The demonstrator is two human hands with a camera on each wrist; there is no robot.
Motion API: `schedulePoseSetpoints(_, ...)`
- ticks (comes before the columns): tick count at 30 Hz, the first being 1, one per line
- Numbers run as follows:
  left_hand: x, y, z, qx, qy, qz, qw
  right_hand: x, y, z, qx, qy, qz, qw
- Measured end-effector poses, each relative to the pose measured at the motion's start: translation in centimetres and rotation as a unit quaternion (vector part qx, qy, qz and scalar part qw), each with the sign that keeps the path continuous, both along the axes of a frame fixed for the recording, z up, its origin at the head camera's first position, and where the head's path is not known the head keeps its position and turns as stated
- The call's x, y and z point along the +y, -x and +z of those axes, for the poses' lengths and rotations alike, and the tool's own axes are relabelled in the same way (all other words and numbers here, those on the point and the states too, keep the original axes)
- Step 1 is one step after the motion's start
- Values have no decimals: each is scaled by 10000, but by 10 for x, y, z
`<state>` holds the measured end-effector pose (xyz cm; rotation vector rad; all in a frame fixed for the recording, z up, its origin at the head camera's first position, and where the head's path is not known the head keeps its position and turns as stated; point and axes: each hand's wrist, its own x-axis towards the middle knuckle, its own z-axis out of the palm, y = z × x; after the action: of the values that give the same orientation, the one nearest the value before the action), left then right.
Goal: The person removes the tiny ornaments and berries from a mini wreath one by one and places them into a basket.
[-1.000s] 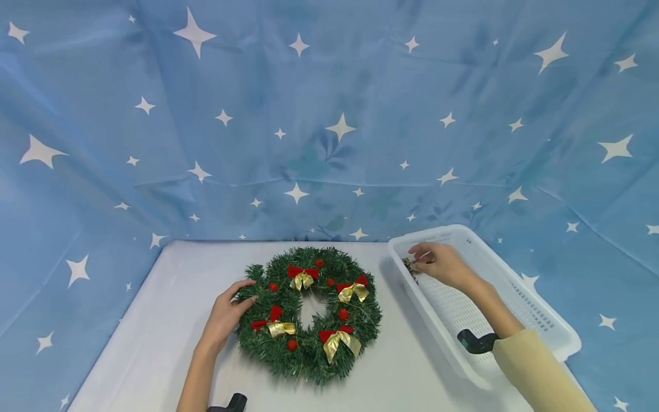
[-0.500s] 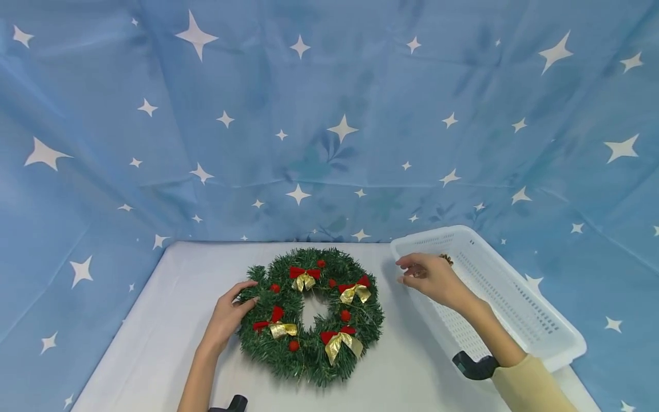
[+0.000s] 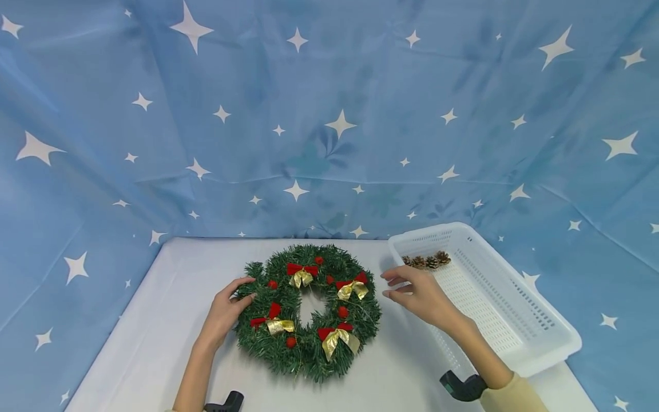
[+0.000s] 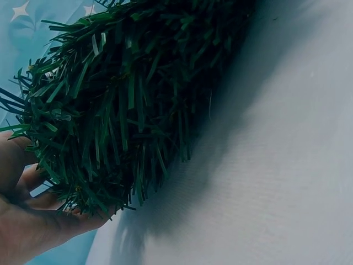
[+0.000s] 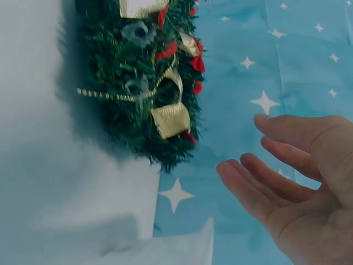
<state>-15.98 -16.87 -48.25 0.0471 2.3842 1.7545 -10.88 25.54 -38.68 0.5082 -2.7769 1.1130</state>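
Note:
A green Christmas wreath lies on the white-covered table, trimmed with red-and-gold bows and red balls. At its left edge my left hand grips the greenery between thumb and fingers; the left wrist view shows the fingers partly buried under the fronds. My right hand, fingers spread and loosely bent, hovers between the wreath and the basket with nothing in it. In the right wrist view a gold bead string and a gold bow show on the wreath.
A white plastic basket stands at the right, with several brown pine cones in its far left end. Behind the table hangs a blue cloth with white stars. Black wrist mounts sit on both wrists.
My right hand has come out of the basket and moved left and nearer, uncovering the pine cones. The left hand and the wreath stay in place.

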Motion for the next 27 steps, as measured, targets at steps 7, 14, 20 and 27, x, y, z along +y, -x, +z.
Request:
schedulePoseSetpoints(7,-1,0,1,-41,84,10,10000,-17,-3,-9,-127,318,215,9992)
schedulePoseSetpoints(14,0,2,3,-112,-22,31,9999,-29,0,-22,-62,495,353,9981)
schedulePoseSetpoints(20,1,1,4,-58,28,23,10000,-37,2,-32,-92,695,457,9965)
schedulePoseSetpoints(27,0,0,3,-68,164,-8,9998,-43,0,-42,-243,429,614,9969)
